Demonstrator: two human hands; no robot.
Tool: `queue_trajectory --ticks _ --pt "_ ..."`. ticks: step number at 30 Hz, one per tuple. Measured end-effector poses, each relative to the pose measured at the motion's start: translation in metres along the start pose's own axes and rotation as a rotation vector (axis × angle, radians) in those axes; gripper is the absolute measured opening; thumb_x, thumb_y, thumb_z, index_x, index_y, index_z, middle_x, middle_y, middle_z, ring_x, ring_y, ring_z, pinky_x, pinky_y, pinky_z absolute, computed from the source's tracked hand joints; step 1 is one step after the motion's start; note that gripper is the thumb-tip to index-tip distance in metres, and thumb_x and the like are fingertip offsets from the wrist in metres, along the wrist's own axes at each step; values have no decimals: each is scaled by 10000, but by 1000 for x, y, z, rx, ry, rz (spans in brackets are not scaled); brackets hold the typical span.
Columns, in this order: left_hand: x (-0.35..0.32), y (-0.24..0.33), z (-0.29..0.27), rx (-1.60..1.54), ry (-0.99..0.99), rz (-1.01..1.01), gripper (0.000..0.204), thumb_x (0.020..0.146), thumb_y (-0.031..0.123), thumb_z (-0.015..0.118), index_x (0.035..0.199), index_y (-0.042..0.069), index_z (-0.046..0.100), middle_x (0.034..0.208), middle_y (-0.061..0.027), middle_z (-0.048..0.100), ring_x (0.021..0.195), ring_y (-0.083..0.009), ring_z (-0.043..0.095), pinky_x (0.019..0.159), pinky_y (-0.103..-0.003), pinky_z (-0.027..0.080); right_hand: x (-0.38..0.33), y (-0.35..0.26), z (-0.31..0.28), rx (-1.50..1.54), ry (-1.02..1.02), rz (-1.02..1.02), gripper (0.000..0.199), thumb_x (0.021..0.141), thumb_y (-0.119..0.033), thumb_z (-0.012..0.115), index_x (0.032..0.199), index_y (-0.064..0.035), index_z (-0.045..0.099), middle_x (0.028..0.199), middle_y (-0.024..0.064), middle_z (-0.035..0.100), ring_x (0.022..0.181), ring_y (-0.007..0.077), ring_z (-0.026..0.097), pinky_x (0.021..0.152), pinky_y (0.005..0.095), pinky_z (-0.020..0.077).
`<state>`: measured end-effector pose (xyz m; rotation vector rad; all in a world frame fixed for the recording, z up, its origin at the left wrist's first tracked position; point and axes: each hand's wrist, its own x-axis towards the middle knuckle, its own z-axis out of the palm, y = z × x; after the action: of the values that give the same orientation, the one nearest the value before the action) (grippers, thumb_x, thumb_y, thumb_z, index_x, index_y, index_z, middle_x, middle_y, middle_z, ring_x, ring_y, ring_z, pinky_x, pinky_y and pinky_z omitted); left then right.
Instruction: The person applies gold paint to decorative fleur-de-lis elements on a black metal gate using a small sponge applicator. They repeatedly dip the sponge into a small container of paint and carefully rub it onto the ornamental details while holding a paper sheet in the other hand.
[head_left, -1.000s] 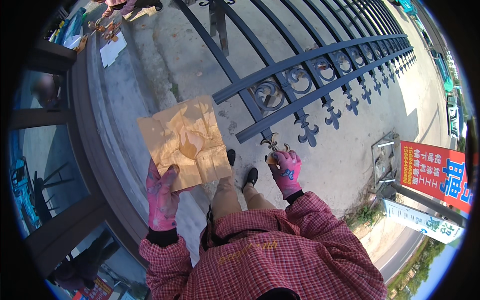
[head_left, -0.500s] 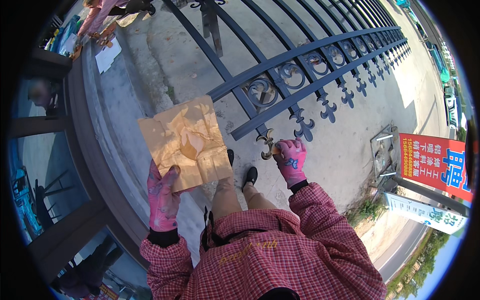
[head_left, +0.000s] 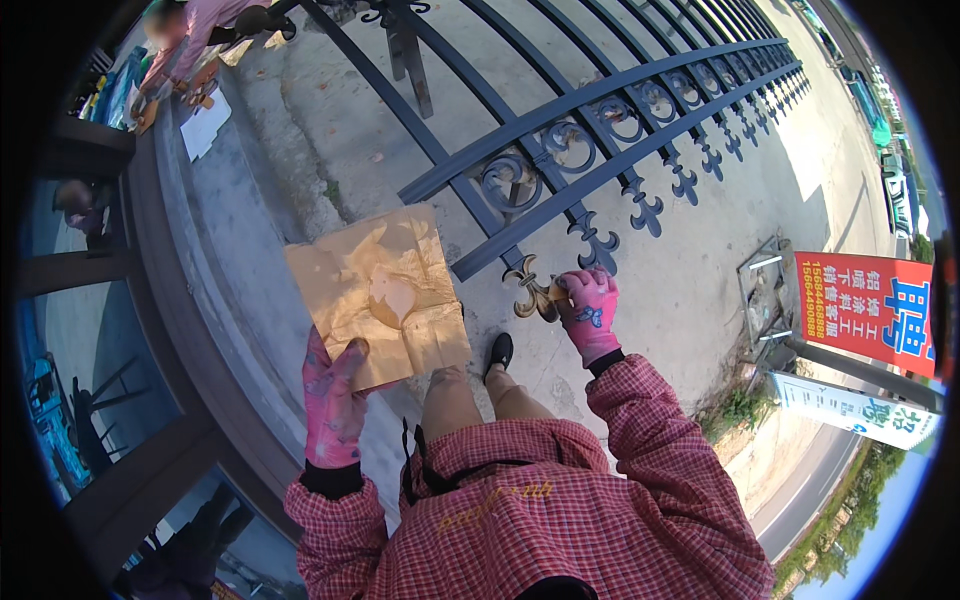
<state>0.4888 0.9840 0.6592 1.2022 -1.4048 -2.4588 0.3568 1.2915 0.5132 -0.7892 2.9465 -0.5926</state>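
Observation:
My left hand [head_left: 334, 405], in a pink patterned glove, grips the lower left edge of a creased brown paper sheet [head_left: 335, 270], thumb on top. A glossy tan patch [head_left: 390, 295], perhaps paint, lies in its middle. My right hand [head_left: 590, 312], gloved alike, is closed in a pinch at the gold-toned fleur-de-lis finial [head_left: 526, 286] on the near end of a dark metal fence panel [head_left: 540, 215]. A small tan piece [head_left: 559, 291] shows at its fingertips, against the finial; its kind I cannot make out. Neighbouring finials [head_left: 597, 240] are dark grey.
The panel stretches away to the upper right, raised on a dark support [head_left: 408, 65]. A brown-framed glass front [head_left: 165, 300] and concrete ledge [head_left: 235, 210] run along the left. Another person [head_left: 200, 30] crouches at the top left by a white sheet [head_left: 206, 124]. A red sign [head_left: 860, 310] stands right.
The paper and my left hand have shifted slightly right and down in view. The fence has slid a little left. My right hand stays at the gold-toned finial, turned slightly.

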Motion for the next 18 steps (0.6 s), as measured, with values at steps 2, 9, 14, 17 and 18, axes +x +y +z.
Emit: queue_trajectory --ticks 2,9,14,17,18 --pt "1 -5 -1 -7 0 -6 563 867 93 604 1379 53 374 1203 -87 558 968 -188 640 663 -336 611 -10 1 -1 7 -41 -91 277 632 -154 712 897 -144 629 939 10 651 946 252 575 955 442 401" --pt "-1 -8 9 -1 -60 -67 567 870 74 592 1387 45 362 1230 -93 551 1037 -194 619 785 -337 595 -32 9 -11 95 73 -107 272 617 -89 714 863 -139 611 933 7 650 918 275 578 816 423 435" --pt "0 -13 14 1 -63 -45 568 874 93 592 1387 33 355 1237 -98 546 1028 -193 625 766 -322 600 -33 23 -6 97 112 113 275 624 -97 706 882 -137 621 940 1 652 896 263 579 807 415 438" --pt "-2 -14 17 1 -79 -45 564 877 102 595 1383 29 357 1236 -97 546 1024 -190 626 755 -315 601 -21 17 3 41 -100 -213 293 643 -114 714 921 -135 623 965 17 652 898 270 576 785 400 433" --pt "-2 -15 18 -12 -85 -39 562 878 106 597 1381 28 359 1235 -97 547 1023 -189 627 749 -313 602 -17 19 3 8 -49 -69 290 650 -114 713 925 -136 624 966 20 651 904 273 577 795 410 435"
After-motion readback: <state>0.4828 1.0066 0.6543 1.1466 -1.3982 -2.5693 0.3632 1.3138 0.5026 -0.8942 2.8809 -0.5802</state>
